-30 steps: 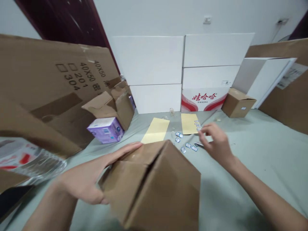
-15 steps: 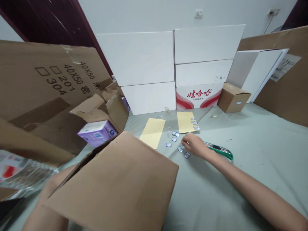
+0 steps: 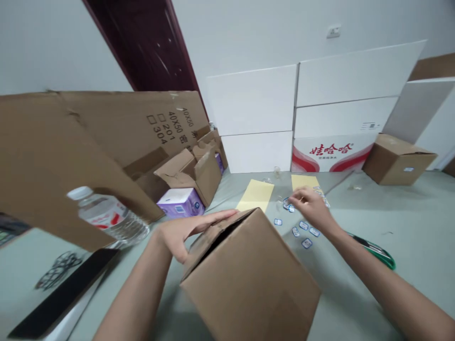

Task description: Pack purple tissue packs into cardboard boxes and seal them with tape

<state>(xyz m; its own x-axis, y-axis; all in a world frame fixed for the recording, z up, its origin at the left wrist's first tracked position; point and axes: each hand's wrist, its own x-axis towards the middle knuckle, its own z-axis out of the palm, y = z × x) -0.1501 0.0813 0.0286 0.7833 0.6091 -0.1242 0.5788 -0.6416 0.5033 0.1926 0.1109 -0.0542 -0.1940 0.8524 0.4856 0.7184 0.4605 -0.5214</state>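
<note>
My left hand rests on the top of a brown cardboard box, its fingers stretched over the flap and its thumb at the near side. The box is tilted, and a dark gap shows along its top edge. My right hand has thumb and fingertips pinched over small blue-edged labels. Whether one is between the fingertips is hidden. Several more labels lie scattered on the cloth nearer to me. Beyond the right hand is a yellow sheet with labels along its right side.
Another yellow sheet lies behind the box. A green utility knife sits beside my right forearm. To the left stand a water bottle, a purple pack and open cartons. White boxes line the wall.
The view has swung left. My left hand has come into sight on top of the box, whose tilt has changed. My right hand has moved from the nearer labels to the farther ones.
</note>
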